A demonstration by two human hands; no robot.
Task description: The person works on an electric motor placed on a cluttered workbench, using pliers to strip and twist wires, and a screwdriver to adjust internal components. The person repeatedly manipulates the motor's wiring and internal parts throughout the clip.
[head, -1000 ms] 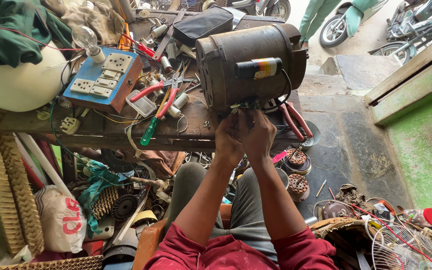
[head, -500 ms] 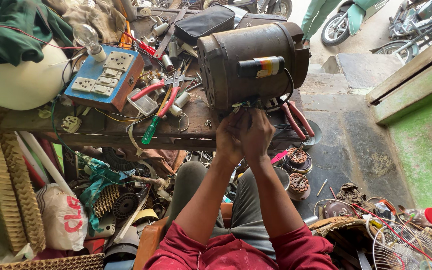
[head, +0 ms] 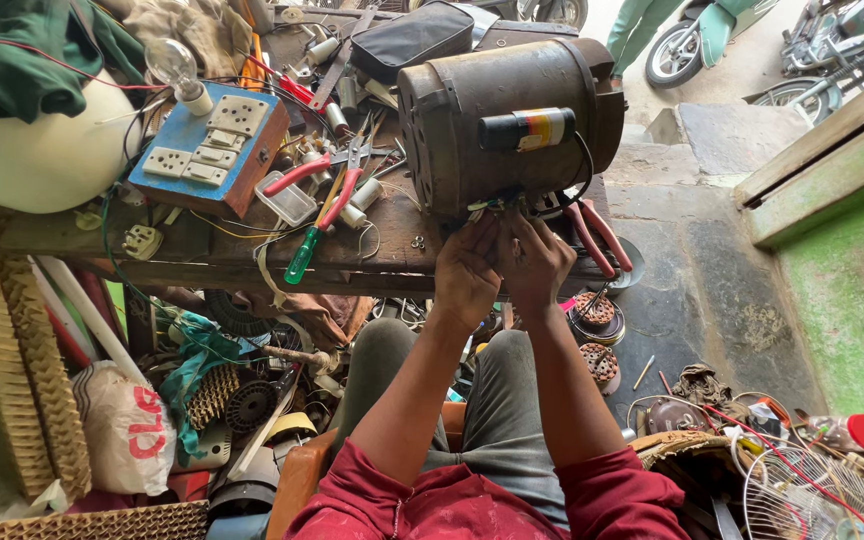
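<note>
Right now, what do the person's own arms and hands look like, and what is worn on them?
Both hands are bare: the left hand and the right hand have no gloves, and I see no rings or watch. The forearms are uncovered up to the elbows. Above them are dark red sleeves, pushed up and creased, with pale dusty marks on the cloth. No cables or straps are on the arms.

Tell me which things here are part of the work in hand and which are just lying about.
In hand: electric motor; its wires; left hand; right hand.
Lying about: blue socket board; light bulb; green-handled screwdriver; red-handled pliers; black pouch.
</note>
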